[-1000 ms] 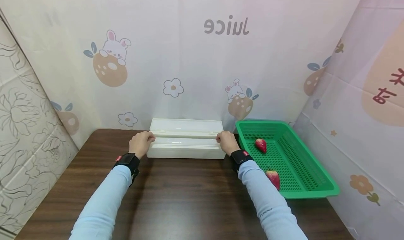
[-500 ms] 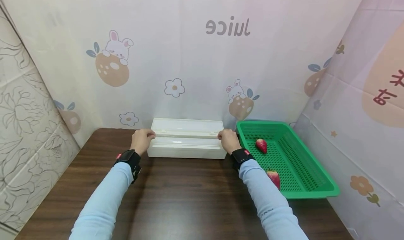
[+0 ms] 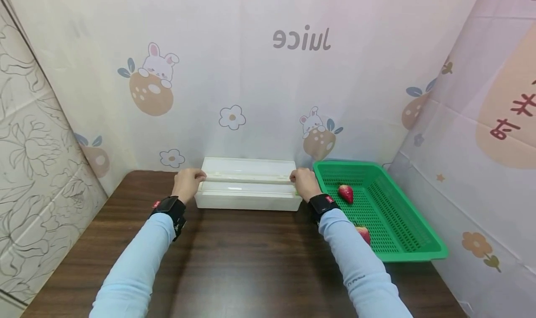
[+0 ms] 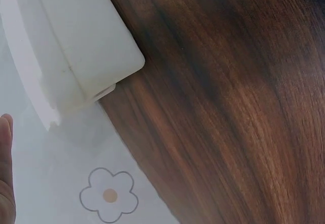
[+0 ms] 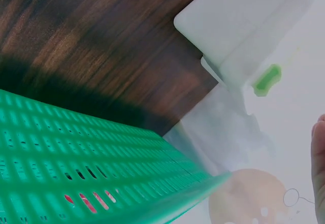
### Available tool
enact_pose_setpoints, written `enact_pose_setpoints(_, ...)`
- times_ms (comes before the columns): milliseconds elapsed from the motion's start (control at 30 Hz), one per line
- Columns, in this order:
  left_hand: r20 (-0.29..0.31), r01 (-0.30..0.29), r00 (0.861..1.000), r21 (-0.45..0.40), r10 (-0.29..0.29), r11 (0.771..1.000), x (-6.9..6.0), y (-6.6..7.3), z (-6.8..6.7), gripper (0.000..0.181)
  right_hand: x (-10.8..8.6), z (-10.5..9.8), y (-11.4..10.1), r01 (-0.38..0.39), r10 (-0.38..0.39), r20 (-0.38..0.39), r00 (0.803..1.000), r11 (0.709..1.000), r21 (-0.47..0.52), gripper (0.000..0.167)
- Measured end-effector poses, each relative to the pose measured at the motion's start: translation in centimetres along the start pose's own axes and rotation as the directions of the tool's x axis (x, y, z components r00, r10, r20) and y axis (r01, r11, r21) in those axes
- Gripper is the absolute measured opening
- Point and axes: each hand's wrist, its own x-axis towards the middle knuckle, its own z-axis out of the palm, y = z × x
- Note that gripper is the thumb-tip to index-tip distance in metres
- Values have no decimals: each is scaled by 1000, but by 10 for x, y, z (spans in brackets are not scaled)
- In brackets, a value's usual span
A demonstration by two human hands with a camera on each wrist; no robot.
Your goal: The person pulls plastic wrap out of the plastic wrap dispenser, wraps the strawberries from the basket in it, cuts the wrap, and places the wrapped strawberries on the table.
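In the head view a long white box [image 3: 247, 202] lies at the table's back edge, its raised lid part [image 3: 249, 164] behind it. My left hand [image 3: 187, 185] pinches at its left end, fingertips curled by the pale strip along the middle. At the right end my right hand [image 3: 305, 184] pinches in the same manner. Whether a thin clear sheet is between the fingers cannot be seen. A small green piece [image 5: 266, 80] shows on the box's right end in the right wrist view. Only slivers of the hands show in the wrist views.
A green basket [image 3: 412, 255] stands to the right, close beside the right hand and forearm, with a strawberry [image 3: 345, 193] and another red fruit [image 3: 363, 235] partly hidden by the sleeve. Patterned cloth walls rise behind and at both sides of the brown table [image 3: 234, 257].
Both hands have shifted slightly away from me, the right one also a little to the right. A green bit now shows at the box's right end. The box has hardly moved.
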Motion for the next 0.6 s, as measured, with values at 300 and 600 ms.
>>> enact_pose_setpoints(300,-32,-41,999,11,41,999,-1,6,-6,13,3,-9,-1,-5,4,7,1000,1000,10,20)
enact_pose_setpoints(600,-18,-60,998,6,61,998,5,12,-16,13,5,-20,-2,-5,4,19,1000,1000,14,21)
